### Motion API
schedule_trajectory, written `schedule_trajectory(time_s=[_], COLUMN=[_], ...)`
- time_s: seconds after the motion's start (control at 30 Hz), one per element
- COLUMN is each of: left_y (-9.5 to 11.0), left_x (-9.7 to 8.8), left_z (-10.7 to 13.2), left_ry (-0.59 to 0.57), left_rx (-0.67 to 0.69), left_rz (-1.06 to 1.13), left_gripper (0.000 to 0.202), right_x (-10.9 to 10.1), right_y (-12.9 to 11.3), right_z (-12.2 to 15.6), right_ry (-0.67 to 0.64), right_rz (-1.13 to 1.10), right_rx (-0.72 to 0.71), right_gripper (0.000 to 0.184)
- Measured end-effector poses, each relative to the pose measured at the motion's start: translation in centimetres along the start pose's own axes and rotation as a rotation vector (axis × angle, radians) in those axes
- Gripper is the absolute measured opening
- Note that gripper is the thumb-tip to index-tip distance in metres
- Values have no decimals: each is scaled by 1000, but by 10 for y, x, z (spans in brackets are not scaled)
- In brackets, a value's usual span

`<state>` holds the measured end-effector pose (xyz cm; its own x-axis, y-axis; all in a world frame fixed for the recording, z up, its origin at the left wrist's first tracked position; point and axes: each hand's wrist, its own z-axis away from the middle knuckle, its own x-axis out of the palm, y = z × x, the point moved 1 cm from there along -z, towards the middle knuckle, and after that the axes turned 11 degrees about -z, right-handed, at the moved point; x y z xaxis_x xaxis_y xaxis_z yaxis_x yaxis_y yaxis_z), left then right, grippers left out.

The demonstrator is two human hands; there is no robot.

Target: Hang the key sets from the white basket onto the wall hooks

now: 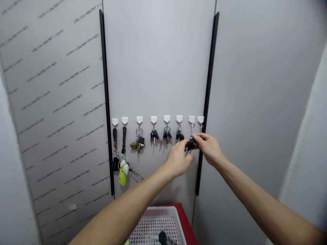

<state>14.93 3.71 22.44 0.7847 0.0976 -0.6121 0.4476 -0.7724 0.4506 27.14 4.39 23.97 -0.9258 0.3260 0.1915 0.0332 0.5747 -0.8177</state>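
A bunch of black car keys [190,145] sits between my two hands, just below the white adhesive hooks [191,119] at the right of the row. My right hand [208,148] pinches the bunch from the right between thumb and fingers. My left hand [177,160] is up against it from the lower left, its fingertips at the keys, though I cannot tell if they grip. Other key bunches [154,135] dangle from the hooks farther left, among them one with a yellow-green fob [123,176].
Two dark vertical strips [208,102] edge the pale grey panel. A film-covered panel [56,102] printed with text stands at the left. Below my arms, a white perforated basket [158,217] holding a dark key [162,237] rests on a red surface [185,217].
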Motion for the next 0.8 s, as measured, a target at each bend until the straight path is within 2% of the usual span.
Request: schedule_trajectory(time_s=[0.1, 0.27, 0.37, 0.47, 0.57, 0.63, 0.7, 0.8], left_y=[12, 22, 23, 22, 18, 11, -4, -44], left_x=[0, 1, 2, 4, 7, 9, 8, 0], left_z=[-22, -51, -58, -57, -46, -29, -2, 53], left_ry=[-26, -31, -42, -57, -81, -101, -136, -251], left_rx=[28, -13, -53, -77, -69, -47, -40, -105], left_rz=[-151, -286, -296, -293, -272, -230, -183, -164], left_gripper=[42, 41, 40, 39, 40, 44, 48, 47], right_x=[-5, -5, -4, -5, -10, -15, -21, -29], right_y=[-9, -13, -11, -5, 3, 10, 20, 47], right_z=[-25, -54, -60, -63, -64, -59, -44, 0], right_ry=[50, 154, 203, 177, 117, 118, 161, 164], right_rz=[42, 124, 296, 484, 555, 542, 527, 532], right_rx=[-67, -101, -117, -168, -169, -161, -185, -172], right_gripper=[22, 17, 16, 18, 21, 26, 31, 34])
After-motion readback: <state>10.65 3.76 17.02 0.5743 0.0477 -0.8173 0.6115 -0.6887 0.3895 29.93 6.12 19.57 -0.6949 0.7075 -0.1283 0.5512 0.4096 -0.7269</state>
